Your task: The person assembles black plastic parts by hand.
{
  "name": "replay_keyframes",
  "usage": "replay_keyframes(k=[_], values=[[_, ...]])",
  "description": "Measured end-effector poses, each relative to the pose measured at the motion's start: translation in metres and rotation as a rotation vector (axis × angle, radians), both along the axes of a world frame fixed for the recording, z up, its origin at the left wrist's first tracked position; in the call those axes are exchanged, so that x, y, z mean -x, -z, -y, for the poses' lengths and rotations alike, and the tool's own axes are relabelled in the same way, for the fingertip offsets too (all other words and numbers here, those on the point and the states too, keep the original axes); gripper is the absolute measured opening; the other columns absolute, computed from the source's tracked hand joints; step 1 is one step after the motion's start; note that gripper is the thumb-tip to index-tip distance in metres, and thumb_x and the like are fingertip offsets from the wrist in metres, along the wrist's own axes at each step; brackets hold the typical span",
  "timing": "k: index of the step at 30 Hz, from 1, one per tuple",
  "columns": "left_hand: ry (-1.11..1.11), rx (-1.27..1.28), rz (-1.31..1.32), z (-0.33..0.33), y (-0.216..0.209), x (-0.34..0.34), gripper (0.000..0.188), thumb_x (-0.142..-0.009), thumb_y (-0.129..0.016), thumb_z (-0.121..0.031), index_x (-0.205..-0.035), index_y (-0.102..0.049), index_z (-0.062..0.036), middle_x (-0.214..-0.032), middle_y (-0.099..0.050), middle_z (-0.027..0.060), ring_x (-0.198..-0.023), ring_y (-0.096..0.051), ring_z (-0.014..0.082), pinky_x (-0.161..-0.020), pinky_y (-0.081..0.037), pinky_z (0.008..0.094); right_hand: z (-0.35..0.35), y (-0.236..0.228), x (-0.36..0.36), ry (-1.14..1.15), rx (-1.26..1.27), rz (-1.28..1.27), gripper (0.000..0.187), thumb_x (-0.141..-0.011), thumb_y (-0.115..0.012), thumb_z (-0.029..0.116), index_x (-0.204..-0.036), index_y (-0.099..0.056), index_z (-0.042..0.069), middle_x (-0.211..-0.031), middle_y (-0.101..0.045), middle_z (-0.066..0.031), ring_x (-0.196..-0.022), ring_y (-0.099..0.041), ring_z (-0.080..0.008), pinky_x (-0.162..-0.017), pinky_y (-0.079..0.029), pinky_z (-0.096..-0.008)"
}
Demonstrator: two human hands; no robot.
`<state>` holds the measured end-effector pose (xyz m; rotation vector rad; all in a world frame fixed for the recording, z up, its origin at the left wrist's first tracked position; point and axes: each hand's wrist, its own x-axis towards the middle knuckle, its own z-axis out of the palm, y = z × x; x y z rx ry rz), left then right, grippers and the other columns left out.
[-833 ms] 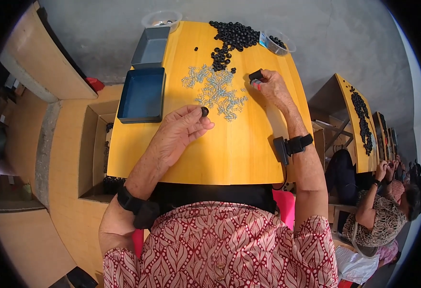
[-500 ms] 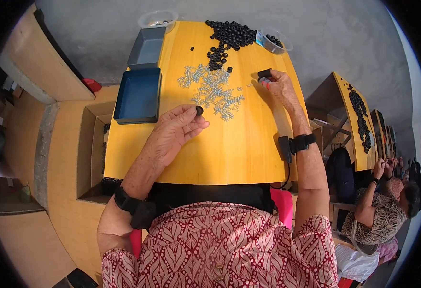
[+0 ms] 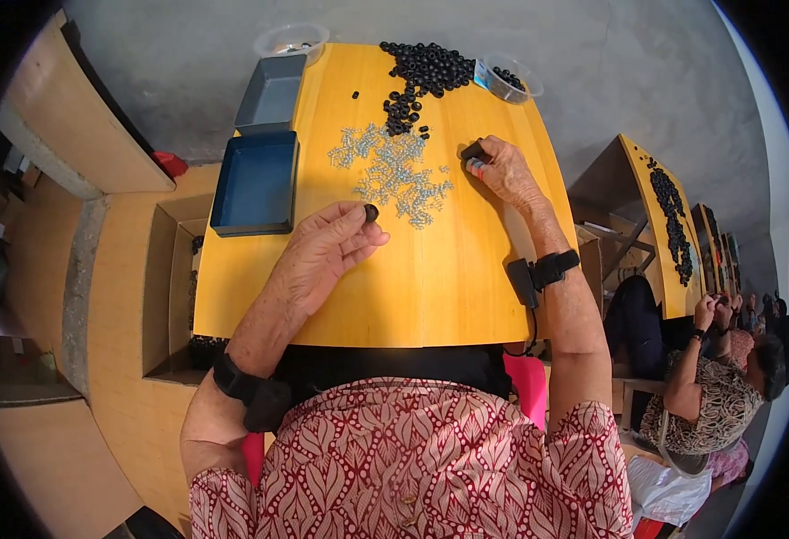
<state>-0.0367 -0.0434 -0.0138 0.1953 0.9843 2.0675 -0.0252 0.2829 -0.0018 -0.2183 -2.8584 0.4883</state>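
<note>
My left hand (image 3: 327,251) hovers over the yellow table (image 3: 430,287) and pinches a small black ring (image 3: 371,213) between thumb and fingertips. My right hand (image 3: 502,171) rests on the table further back, its fingers closed on another black ring (image 3: 472,151). Between the two hands lies a spread of small silvery metal parts (image 3: 394,175). Behind them a heap of black rings (image 3: 426,72) covers the table's far end.
Two blue trays (image 3: 255,184) (image 3: 271,92) stand along the left edge. Clear plastic tubs (image 3: 507,79) (image 3: 291,40) stand at the far corners. A cardboard box (image 3: 174,287) sits on the floor at left. At right another person (image 3: 713,386) works at similar tables.
My left hand has stayed put with its ring. My right hand stays at the silvery parts' right edge with its ring; the view has shifted slightly.
</note>
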Motion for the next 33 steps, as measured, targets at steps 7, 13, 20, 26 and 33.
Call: replay_keyframes(k=[7,13,20,26,33], values=[[-0.004,0.011,-0.005,-0.001,0.001,0.000,0.018,-0.094,-0.061,-0.026,-0.103,-0.062,-0.0101,-0.090,-0.069,0.0019,-0.092,-0.067,0.0145,-0.086,-0.049,0.0260,-0.015,-0.011,0.008,0.081,0.267,-0.020,0.022,-0.082,-0.066,0.012,-0.098,-0.065,-0.003,-0.080,-0.067,-0.0190,-0.071,-0.062,-0.0249,-0.069,-0.049,-0.0381],[-0.023,0.011,0.001,0.000,-0.002,0.000,0.018,-0.094,-0.062,-0.025,-0.103,-0.061,-0.0094,-0.090,-0.069,0.0020,-0.091,-0.067,0.0148,-0.087,-0.049,0.0265,-0.002,-0.026,0.026,-0.028,0.072,-0.047,0.019,-0.080,-0.061,0.008,-0.094,-0.063,-0.005,-0.074,-0.063,-0.0134,-0.066,-0.056,-0.0206,-0.063,-0.045,-0.0352],[-0.010,0.021,0.000,-0.001,-0.010,-0.005,0.019,-0.094,-0.062,-0.024,-0.104,-0.061,-0.0083,-0.091,-0.069,0.0030,-0.091,-0.067,0.0145,-0.087,-0.049,0.0260,-0.013,-0.011,0.084,-0.069,-0.100,-0.155,0.022,-0.080,-0.061,0.010,-0.097,-0.064,-0.004,-0.085,-0.065,-0.0243,-0.077,-0.063,-0.0366,-0.068,-0.048,-0.0416],[-0.036,-0.011,0.025,-0.002,-0.012,-0.010,0.021,-0.093,-0.062,-0.024,-0.105,-0.060,-0.0072,-0.091,-0.068,0.0034,-0.092,-0.066,0.0156,-0.089,-0.049,0.0275,-0.011,-0.002,0.117,0.045,-0.233,0.118,0.043,-0.079,-0.074,0.032,-0.116,-0.065,0.010,-0.107,-0.067,-0.0180,-0.102,-0.062,-0.0342,-0.087,-0.050,-0.0401],[-0.045,-0.028,-0.005,-0.001,-0.015,-0.002,0.022,-0.094,-0.059,-0.020,-0.110,-0.058,-0.0039,-0.096,-0.065,0.0058,-0.095,-0.064,0.0192,-0.094,-0.048,0.0326,-0.012,-0.010,0.093,-0.100,-0.275,-0.036,0.026,-0.078,-0.068,0.017,-0.095,-0.064,-0.002,-0.087,-0.066,-0.0227,-0.083,-0.064,-0.0367,-0.073,-0.050,-0.0410]])
